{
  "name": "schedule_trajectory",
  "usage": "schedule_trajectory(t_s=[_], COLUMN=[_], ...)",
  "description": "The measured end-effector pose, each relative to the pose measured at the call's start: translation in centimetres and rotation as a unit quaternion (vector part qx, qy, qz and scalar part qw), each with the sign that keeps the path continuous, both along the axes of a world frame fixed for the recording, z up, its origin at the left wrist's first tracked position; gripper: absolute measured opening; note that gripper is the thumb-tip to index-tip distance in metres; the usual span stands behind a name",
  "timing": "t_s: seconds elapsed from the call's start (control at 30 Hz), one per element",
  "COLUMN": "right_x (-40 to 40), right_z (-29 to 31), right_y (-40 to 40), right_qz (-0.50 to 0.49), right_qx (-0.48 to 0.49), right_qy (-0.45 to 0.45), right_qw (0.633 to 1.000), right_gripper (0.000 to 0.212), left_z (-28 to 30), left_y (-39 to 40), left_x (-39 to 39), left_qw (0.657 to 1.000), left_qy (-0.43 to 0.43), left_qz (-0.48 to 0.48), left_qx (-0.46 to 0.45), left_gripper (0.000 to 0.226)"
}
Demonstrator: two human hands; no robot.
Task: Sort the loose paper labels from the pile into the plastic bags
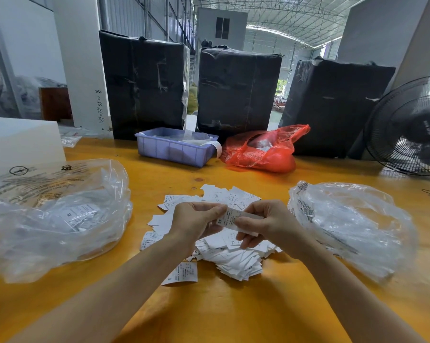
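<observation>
White paper labels [216, 233] lie heaped on the orange surface [233, 313] between two clear plastic bags [58, 214]. Both hands, left hand [196, 222] and right hand [263, 225], pinch one XS label [230, 219] above the pile, apparently reading it. Next it likely needs dropping into the matching bag.

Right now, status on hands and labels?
Both hands, left and right, pinch one XS label above the pile. Clear bags left and right. Nothing blocking.
</observation>
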State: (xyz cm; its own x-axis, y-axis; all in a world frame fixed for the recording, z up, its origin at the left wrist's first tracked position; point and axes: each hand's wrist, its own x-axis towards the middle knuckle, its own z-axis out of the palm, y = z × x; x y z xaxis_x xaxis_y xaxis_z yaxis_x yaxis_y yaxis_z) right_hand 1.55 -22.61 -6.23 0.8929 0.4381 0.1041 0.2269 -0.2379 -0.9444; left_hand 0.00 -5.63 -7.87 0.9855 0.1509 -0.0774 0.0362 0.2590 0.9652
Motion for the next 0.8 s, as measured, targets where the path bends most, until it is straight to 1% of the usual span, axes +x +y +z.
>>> schedule_trajectory(t_s=[0.13,0.27,0.33,0.4,0.43,0.53,0.6,0.7,0.8], right_x=[0.1,0.3,0.2,0.1,0.2,0.5,0.6,0.3,0.4], right_z=[0.3,0.1,0.0,-0.1,-0.1,0.1,0.1,-0.5,-0.6], right_y=[-0.8,-1.0,-1.0,-0.8,-0.6,-0.1,0.0,0.6,1.0], right_qz=[0.047,0.034,0.041,0.034,0.015,-0.079,-0.109,-0.083,-0.073], right_qx=[-0.029,-0.022,-0.052,-0.08,-0.077,-0.015,0.011,-0.028,-0.045], right_qy=[0.047,0.032,0.015,-0.005,-0.022,-0.108,-0.148,-0.183,-0.18], right_qw=[0.997,0.999,0.998,0.996,0.997,0.991,0.983,0.979,0.98], right_gripper=[0.013,0.022,0.028,0.032,0.033,0.03,0.025,0.023,0.031], left_z=[0.1,0.1,0.1,0.1,0.1,0.3,0.5,0.3,0.2], left_y=[-0.1,-0.4,-0.5,-0.7,-0.8,-1.1,-1.3,-1.9,-2.2], left_x=[-0.3,-0.8,-1.0,-1.1,-1.1,-0.9,-0.9,-1.2,-1.2], left_qw=[0.999,0.99,0.987,0.989,0.991,0.996,0.994,0.995,0.993], left_qy=[0.0,0.003,0.005,0.007,0.01,0.04,0.053,0.054,0.058], left_qz=[-0.041,-0.123,-0.145,-0.135,-0.118,-0.06,-0.047,-0.037,-0.006], left_qx=[0.035,0.068,0.073,0.068,0.055,-0.046,-0.084,-0.073,-0.104], left_gripper=[0.015,0.029,0.033,0.035,0.034,0.024,0.018,0.019,0.029])
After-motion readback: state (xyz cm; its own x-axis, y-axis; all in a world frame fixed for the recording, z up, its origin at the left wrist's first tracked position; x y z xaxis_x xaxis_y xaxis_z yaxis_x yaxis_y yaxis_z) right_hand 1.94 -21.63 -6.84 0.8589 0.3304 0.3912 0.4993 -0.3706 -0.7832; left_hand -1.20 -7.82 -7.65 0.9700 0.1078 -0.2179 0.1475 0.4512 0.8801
